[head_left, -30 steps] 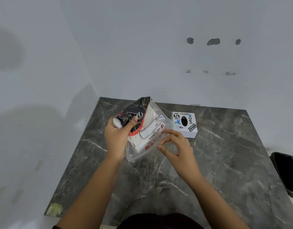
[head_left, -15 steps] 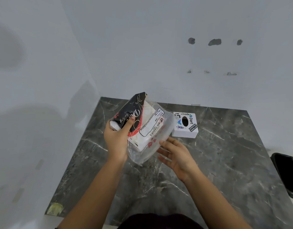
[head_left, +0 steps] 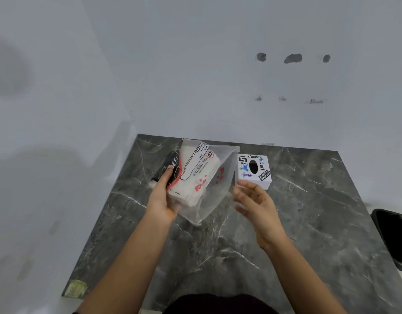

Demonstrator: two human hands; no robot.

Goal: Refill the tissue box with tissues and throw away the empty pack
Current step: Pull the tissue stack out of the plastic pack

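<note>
My left hand [head_left: 162, 198] grips a clear plastic tissue pack [head_left: 196, 175] with black, red and white print, held tilted above the table. White tissues show inside it, and its loose clear end hangs toward the right. My right hand [head_left: 255, 203] is open with fingers spread, just right of the pack and not touching it. A small white tissue box [head_left: 253, 169] with stickers and a dark oval slot on top stands on the table right behind my right fingertips.
The dark marble table [head_left: 308, 234] stands against white walls at the back and left. A black bin [head_left: 394, 236] sits past the table's right edge. A patch of yellowish tape [head_left: 75, 288] marks the front left corner.
My right hand let go of the pack's end and moved right toward the tissue box. My left hand turned the pack so that its clear end swings to the right.
</note>
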